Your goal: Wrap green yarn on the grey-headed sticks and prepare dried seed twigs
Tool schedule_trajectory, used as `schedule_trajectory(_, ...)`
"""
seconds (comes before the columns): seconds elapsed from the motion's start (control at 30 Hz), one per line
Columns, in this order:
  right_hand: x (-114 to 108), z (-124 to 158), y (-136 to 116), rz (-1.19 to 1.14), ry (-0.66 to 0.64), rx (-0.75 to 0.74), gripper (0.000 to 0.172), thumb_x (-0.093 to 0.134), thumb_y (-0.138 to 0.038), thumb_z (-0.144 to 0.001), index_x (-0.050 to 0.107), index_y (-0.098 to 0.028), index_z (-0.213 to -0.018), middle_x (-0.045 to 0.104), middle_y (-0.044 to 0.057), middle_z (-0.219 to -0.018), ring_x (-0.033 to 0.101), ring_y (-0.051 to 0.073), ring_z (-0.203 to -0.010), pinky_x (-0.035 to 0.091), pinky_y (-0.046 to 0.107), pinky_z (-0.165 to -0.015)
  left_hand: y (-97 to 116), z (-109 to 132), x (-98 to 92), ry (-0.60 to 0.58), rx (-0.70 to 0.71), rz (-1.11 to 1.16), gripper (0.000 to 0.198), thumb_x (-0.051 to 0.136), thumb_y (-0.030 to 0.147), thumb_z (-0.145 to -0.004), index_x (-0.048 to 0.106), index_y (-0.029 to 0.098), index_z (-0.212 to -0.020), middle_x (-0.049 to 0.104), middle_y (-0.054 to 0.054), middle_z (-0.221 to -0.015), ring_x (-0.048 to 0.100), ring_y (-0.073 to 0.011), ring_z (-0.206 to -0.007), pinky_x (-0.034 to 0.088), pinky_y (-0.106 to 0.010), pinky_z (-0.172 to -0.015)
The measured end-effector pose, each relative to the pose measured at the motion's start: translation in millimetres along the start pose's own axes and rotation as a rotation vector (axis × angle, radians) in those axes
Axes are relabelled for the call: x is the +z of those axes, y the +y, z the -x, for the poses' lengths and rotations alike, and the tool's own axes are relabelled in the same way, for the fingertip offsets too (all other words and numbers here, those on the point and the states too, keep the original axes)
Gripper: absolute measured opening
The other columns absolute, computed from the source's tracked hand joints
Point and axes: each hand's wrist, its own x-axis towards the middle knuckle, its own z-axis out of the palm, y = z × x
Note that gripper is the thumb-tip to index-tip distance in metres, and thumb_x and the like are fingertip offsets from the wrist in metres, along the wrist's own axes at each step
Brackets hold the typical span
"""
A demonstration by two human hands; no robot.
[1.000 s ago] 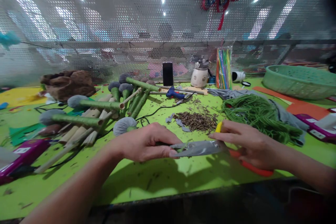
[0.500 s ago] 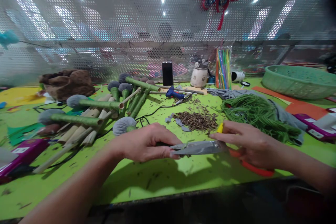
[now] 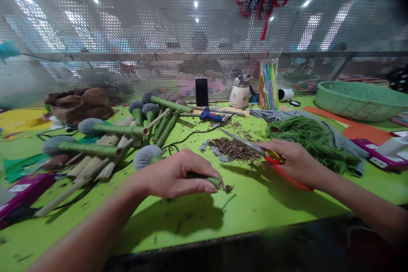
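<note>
A bright green tabletop (dark scraps dot its surface) holds a heap of brown chips; behind them lies a blue glue gun, and farther back stand a black phone and a pale, grey-lidded bottle.

No readable text, numbers, brands or signs; pale label patches on purple object, well left of fingers of left hand, marks too small to make out; similar patches on other purple object, right of fingers of right hand, likewise illegible; small motifs on pale bottle, beyond fingers, too blurred to tell whether lettering
</note>
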Motion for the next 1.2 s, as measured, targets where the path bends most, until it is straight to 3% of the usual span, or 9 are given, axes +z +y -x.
schedule_trajectory(0.1, 12.5, -6.2, 10.1, -0.005, -0.017, 0.164, 0.039, 0.062, -0.041, -0.078, 0.065, -0.017, -0.109, 0.069, 0.010, -0.100, 0.066, 0.024, -0.086, 0.052, 0.033, -0.075, -0.1, -0.2, 3.2, 0.064, 0.011, -0.048, 0.023, 0.055, 0.025, -0.087, 0.068, 0.014, -0.101, 0.071, -0.007, -0.084, 0.063, -0.0131, -0.074, 0.046, -0.022, -0.071)
schedule_trajectory(0.23, 17.1, -17.0, 26.8, -0.041, -0.017, 0.490, 0.048, 0.064, -0.043, -0.073, 0.065, -0.015, -0.111, 0.070, 0.010, -0.100, 0.067, 0.026, -0.086, 0.053, 0.034, -0.075, 0.1, -2.6, 10.1, 0.102, 0.045, -0.191, 0.024, 0.053, 0.027, -0.088, 0.067, 0.015, -0.103, 0.069, -0.007, -0.081, 0.060, -0.0139, -0.071, 0.044, -0.025, -0.066)
schedule_trajectory(0.37, 13.6, -28.3, 45.7, 0.045, -0.010, 0.638, 0.044, 0.058, -0.037, -0.075, 0.065, -0.018, -0.114, 0.071, 0.010, -0.100, 0.066, 0.027, -0.087, 0.051, 0.035, -0.076, 2.7, -6.1, 16.7, 0.114, 0.057, -0.374, 0.026, 0.049, 0.029, -0.090, 0.066, 0.016, -0.104, 0.065, -0.007, -0.077, 0.056, -0.0143, -0.067, 0.039, -0.027, -0.058)
schedule_trajectory(0.57, 24.1, -36.2, 69.3, 0.225, 0.010, 0.708, 0.046, 0.056, -0.036, -0.073, 0.064, -0.016, -0.114, 0.068, 0.011, -0.107, 0.063, 0.028, -0.095, 0.047, 0.033, -0.082, 6.2, -7.6, 22.1, 0.144, 0.088, -0.550, 0.027, 0.044, 0.028, -0.091, 0.062, 0.017, -0.109, 0.058, -0.005, -0.074, 0.051, -0.0145, -0.064, 0.033, -0.027, -0.055)
schedule_trajectory(0.83, 36.9, -28.4, 92.2, 0.405, -0.069, 0.750, 0.048, 0.054, -0.038, -0.075, 0.060, -0.019, -0.118, 0.067, 0.014, -0.106, 0.063, 0.030, -0.093, 0.045, 0.034, -0.073, 1.3, -8.2, 27.6, 0.201, 0.064, -0.666, 0.029, 0.043, 0.026, -0.092, 0.058, 0.019, -0.116, 0.053, -0.004, -0.074, 0.048, -0.0148, -0.066, 0.034, -0.026, -0.056)
schedule_trajectory(1.07, 37.6, -26.7, 85.5, 0.486, -0.110, 0.714, 0.041, 0.051, -0.039, -0.079, 0.061, -0.019, -0.114, 0.067, 0.013, -0.098, 0.061, 0.028, -0.087, 0.043, 0.032, -0.068, -6.0, -11.9, 34.9, 0.182, -0.011, -0.615, 0.034, 0.039, 0.024, -0.093, 0.053, 0.020, -0.124, 0.056, -0.004, -0.080, 0.052, -0.0143, -0.070, 0.040, -0.024, -0.058)
schedule_trajectory(1.2, 35.9, -22.4, 75.7, 0.569, -0.049, 0.671, 0.039, 0.048, -0.044, -0.082, 0.066, -0.015, -0.102, 0.066, 0.015, -0.096, 0.056, 0.029, -0.091, 0.044, 0.034, -0.070, -14.3, -14.9, 38.7, 0.223, -0.069, -0.595, 0.034, 0.038, 0.028, -0.094, 0.056, 0.021, -0.122, 0.064, -0.007, -0.090, 0.059, -0.0160, -0.078, 0.048, -0.027, -0.065)
